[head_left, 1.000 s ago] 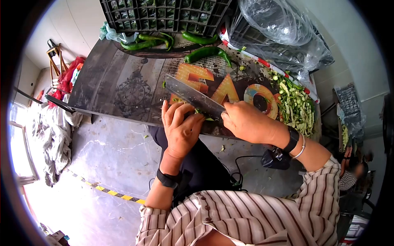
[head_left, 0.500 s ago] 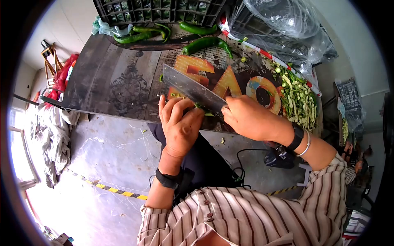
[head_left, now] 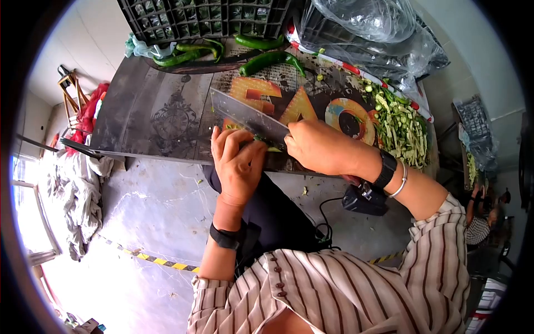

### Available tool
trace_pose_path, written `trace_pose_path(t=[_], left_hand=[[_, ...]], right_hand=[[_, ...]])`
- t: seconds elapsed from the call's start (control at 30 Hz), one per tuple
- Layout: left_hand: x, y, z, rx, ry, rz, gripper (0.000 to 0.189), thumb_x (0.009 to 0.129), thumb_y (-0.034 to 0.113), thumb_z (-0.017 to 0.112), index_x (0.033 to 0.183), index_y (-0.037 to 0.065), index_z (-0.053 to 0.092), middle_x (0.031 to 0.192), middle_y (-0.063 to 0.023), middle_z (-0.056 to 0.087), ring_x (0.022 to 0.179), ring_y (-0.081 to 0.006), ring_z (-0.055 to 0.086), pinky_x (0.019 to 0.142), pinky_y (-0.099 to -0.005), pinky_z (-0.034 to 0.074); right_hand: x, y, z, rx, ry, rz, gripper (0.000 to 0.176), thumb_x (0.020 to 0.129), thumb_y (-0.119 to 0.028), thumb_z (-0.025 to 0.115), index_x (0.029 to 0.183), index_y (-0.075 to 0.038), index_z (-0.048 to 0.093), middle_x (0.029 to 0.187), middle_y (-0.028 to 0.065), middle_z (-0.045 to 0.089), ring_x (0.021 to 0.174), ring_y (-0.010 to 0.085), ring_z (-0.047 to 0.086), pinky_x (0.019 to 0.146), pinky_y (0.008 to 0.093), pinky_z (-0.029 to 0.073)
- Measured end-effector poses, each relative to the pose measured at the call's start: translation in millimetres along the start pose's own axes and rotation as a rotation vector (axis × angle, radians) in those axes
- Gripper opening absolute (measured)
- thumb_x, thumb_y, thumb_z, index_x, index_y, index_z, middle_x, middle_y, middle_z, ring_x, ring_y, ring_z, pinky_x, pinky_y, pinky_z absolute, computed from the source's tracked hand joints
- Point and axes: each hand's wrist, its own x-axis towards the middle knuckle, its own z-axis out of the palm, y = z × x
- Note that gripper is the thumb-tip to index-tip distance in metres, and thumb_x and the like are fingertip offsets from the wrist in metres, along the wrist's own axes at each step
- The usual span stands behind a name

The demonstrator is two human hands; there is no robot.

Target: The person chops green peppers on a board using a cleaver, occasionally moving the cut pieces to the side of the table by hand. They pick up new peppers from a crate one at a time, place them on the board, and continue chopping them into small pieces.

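Note:
My right hand (head_left: 311, 142) is closed round the handle of a broad cleaver (head_left: 250, 117), its blade slanting up to the left over the patterned table (head_left: 142, 106). Close by the blade, near the table's front edge, my left hand (head_left: 236, 158) has its fingers curled down on a piece of green chili pepper (head_left: 272, 149), mostly hidden by the fingers. A heap of chopped green chili (head_left: 403, 128) lies on the right part of the table. Toward the back lie whole green chilies, among them a thick curved one (head_left: 270, 62).
Behind the chilies stands a black plastic crate (head_left: 206, 19). A clear plastic bag (head_left: 372, 28) covers the back right corner, with a red-and-white strip (head_left: 356, 69) along it. Grey cloth (head_left: 72, 200) hangs at the left. Another person (head_left: 481, 217) is at far right.
The whole view has shifted slightly, so the table and crate sit a little further left. My left hand stays on the chili piece, and the cleaver remains beside it in my right hand.

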Motion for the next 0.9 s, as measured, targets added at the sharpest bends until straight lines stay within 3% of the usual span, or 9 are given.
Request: trace_pose_path(t=[0.17, 0.23, 0.33, 0.7, 0.9], left_hand=[[-0.4, -3.3, -1.5, -0.015, 0.013, 0.022, 0.016, 0.067, 0.008, 0.078, 0.081, 0.011, 0.071, 0.098, -0.0013, 0.06, 0.106, -0.0244, 0.055, 0.11, -0.0492, 0.032], [-1.1, -2.4, -1.2, -0.023, 0.024, 0.035, 0.016, 0.067, 0.007, 0.077, 0.081, 0.011, 0.071, 0.098, -0.0014, 0.06, 0.106, -0.0245, 0.055, 0.11, -0.049, 0.032], [-1.3, -2.2, -0.6, -0.016, 0.031, 0.035, 0.018, 0.066, 0.007, 0.079, 0.082, 0.012, 0.073, 0.096, -0.0028, 0.058, 0.105, -0.025, 0.055, 0.11, -0.0488, 0.033], [-4.3, -9.1, -1.5, -0.023, -0.004, 0.071, 0.017, 0.068, 0.009, 0.079, 0.084, 0.012, 0.073, 0.098, -0.0039, 0.058, 0.107, -0.0259, 0.055, 0.109, -0.0503, 0.034], [-3.8, -7.1, -4.2, -0.038, -0.024, 0.072, 0.018, 0.066, 0.009, 0.079, 0.083, 0.012, 0.072, 0.099, -0.0039, 0.058, 0.107, -0.026, 0.055, 0.109, -0.0504, 0.034]], right_hand=[[8.1, 4.6, 20.6, 0.098, 0.147, -0.006, 0.032, 0.093, -0.017, 0.051, 0.079, 0.011, 0.055, 0.073, 0.0328, 0.058, 0.074, 0.0497, 0.06, 0.067, 0.0503, 0.049], [8.0, 3.9, 18.4, -0.007, 0.153, 0.012, 0.027, 0.09, -0.015, 0.055, 0.076, 0.007, 0.062, 0.076, 0.0255, 0.063, 0.075, 0.0428, 0.064, 0.068, 0.0472, 0.052], [6.6, 6.4, 22.9, 0.116, 0.218, 0.051, 0.032, 0.093, -0.017, 0.05, 0.08, 0.011, 0.055, 0.073, 0.0329, 0.058, 0.076, 0.0491, 0.061, 0.069, 0.05, 0.049], [12.0, 15.3, 17.7, 0.069, 0.342, 0.019, 0.032, 0.094, -0.02, 0.051, 0.081, 0.009, 0.055, 0.075, 0.0312, 0.06, 0.074, 0.0479, 0.061, 0.067, 0.0495, 0.047], [-12.6, 2.6, 11.7, 0.098, 0.275, 0.056, 0.03, 0.093, -0.018, 0.052, 0.081, 0.01, 0.055, 0.073, 0.0312, 0.059, 0.073, 0.0479, 0.06, 0.066, 0.0498, 0.048]])
